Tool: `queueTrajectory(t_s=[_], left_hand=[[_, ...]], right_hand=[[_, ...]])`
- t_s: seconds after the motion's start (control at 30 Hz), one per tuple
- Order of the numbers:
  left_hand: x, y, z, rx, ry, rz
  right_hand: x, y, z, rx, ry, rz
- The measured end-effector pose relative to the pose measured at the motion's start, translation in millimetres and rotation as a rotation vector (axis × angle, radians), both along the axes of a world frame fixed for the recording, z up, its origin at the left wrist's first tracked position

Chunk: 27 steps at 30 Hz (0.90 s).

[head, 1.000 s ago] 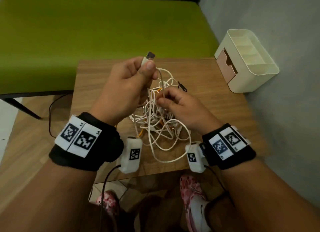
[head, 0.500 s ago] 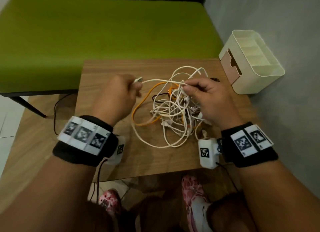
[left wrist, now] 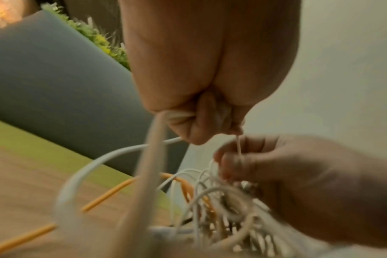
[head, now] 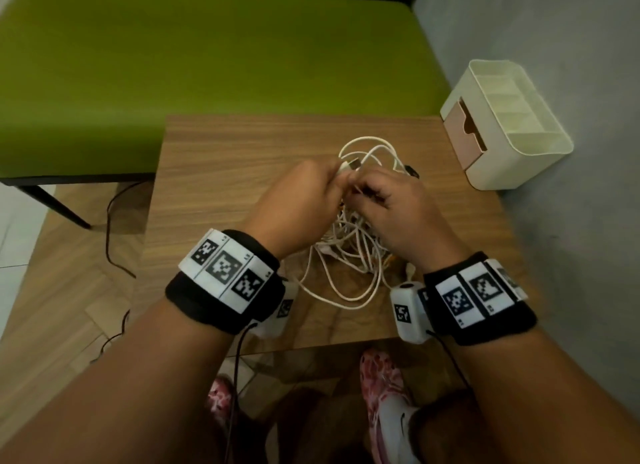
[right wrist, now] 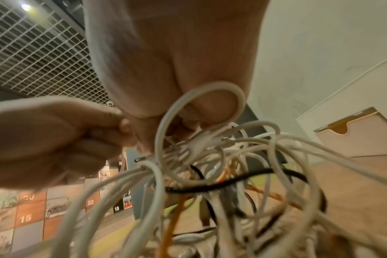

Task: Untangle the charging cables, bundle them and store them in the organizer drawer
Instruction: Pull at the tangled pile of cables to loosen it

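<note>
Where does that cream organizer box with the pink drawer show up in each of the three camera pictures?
Head view: the organizer stands at the table's far right corner, by the grey wall.
Left wrist view: not in the picture.
Right wrist view: only its pink drawer front shows, at the right edge, behind the cables.
Shared landmark: the tangle of white cables, in front of the hands in all three views.

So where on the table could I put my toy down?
The bare wood on the table to the left of the cable tangle, toward the green bench. Another strip lies between tangle and organizer. The middle is crowded: left hand and right hand work there.
</note>
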<state>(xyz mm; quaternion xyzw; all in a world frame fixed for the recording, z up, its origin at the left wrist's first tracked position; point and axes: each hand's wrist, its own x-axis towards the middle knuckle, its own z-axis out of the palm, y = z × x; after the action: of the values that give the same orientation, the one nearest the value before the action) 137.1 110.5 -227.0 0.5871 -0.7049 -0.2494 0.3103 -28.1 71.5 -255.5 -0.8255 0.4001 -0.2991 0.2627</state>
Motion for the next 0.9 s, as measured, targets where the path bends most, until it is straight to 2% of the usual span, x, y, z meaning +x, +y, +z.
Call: queueTrajectory(t_s=[0.07, 0.17, 0.27, 0.33, 0.4, 0.53, 0.63, 0.8, 0.87, 0.9], left_hand=[[-1, 4, 9, -0.026, 0.247, -0.013], [-1, 10, 21, 0.042, 0.627, -0.048], [1, 12, 26, 0.100, 0.858, -0.091], [5, 12, 26, 0.128, 0.935, -0.106], [12, 10, 25, 0.130, 0.935, -0.084], [27, 5, 18, 0.086, 0.798, 0.014], [34, 2, 12, 0.072, 0.705, 0.091], [40, 1, 3, 0.059, 0.521, 0.111], [39, 3, 5, 0.065, 0.543, 0.088], [38, 4, 7, 0.069, 0.606, 0.082]], right_hand=[[-1, -1, -3, -0.046, 0.024, 0.011], [-2, -4, -6, -0.022, 0.051, -0.030], [-4, -8, -6, 0.014, 0.066, -0.086], [-6, -10, -5, 0.060, 0.079, -0.107], [-9, -11, -4, 0.136, 0.067, -0.120], [-23, -11, 3, 0.245, 0.034, -0.091], [-31, -11, 7, 0.368, -0.012, -0.147], [-33, -12, 8, 0.257, 0.046, -0.357], [-32, -15, 6, 0.233, 0.087, -0.437], [-32, -16, 4, 0.244, 0.143, -0.470]])
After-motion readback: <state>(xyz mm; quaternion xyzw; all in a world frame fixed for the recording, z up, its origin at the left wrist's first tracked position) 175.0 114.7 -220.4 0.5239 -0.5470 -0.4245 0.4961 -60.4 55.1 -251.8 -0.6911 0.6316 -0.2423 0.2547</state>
